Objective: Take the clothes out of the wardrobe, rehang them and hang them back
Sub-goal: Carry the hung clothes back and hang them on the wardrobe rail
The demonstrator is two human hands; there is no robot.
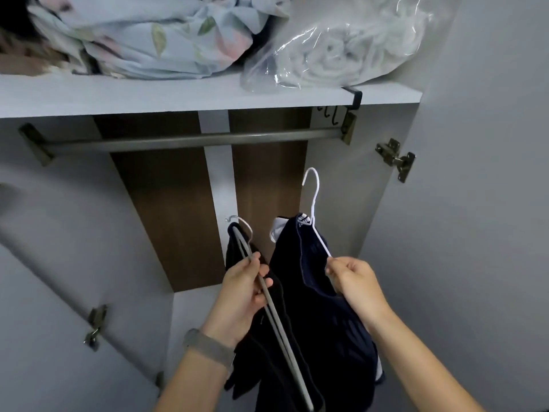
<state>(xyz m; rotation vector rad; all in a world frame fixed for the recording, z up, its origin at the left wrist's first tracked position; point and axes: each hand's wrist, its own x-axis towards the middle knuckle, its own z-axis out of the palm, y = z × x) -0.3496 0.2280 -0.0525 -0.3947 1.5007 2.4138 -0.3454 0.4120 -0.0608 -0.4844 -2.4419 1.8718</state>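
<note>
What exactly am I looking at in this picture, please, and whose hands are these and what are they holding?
There is no machine here: one camera on a person's head looks forward and down into an open wardrobe. The left hand grips a grey hanger carrying a black garment. The right hand pinches a white wire hanger carrying a dark navy garment. Both hooks are off the rail, which has nothing hanging on it in this view. On the shelf above lie floral bedding and a white rolled textile in a clear plastic bag.
</note>
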